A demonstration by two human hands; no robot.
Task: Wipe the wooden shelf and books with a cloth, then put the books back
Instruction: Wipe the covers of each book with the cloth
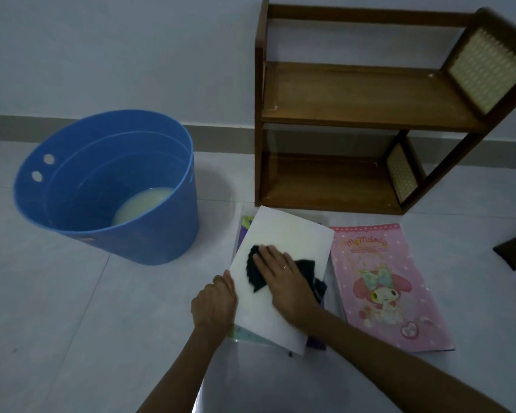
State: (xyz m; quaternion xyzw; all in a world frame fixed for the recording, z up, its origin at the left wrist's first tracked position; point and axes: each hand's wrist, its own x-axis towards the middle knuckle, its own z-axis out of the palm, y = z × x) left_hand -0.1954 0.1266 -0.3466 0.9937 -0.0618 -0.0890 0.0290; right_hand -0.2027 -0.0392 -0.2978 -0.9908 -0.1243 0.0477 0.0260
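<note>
Cloth (258,272) lay on the white book (280,248), atop the floor stack before the bare shelf (370,93), pressed by the flat right hand (283,278). Left hand (213,302) gripped the book's edge; steady, overlapping strokes seemed best.

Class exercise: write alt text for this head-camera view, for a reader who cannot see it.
A right hand presses a dark cloth onto a white book while the left hand grips its edge. A pink book, blue bucket and bare wooden shelf surround them.
</note>
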